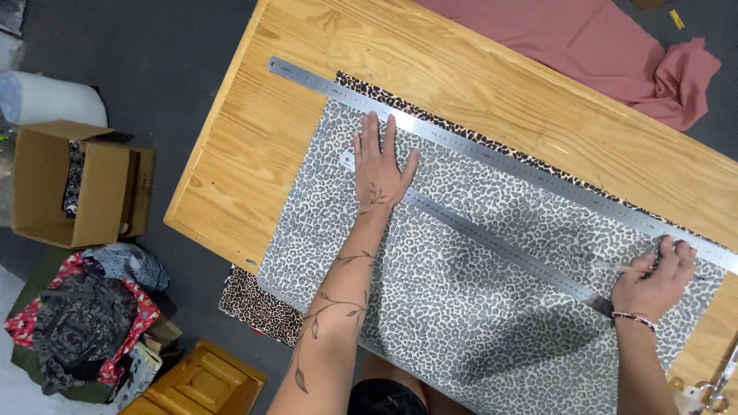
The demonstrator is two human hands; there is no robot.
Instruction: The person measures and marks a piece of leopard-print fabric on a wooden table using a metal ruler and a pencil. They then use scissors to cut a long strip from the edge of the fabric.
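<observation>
my left hand (378,165) lies flat, fingers spread, on one of two metal rulers (492,244). my right hand (655,278) pinches one pen (624,267) over the spotty cloth (461,307).

Both forearms are bare, with no sleeves reaching into view. A long tattoo of a thin vine with small dark leaves winds up the left forearm and ends in a fine sprig on the back of the left hand (378,170), just behind the knuckles. The leaves are outlined and partly shaded, spaced apart along a single curling stem. The right hand (655,278) has dark-painted fingernails, and a narrow beaded bracelet of pale and reddish beads circles its wrist. At the bottom edge, a piece of black clothing shows at the person's lap.
</observation>
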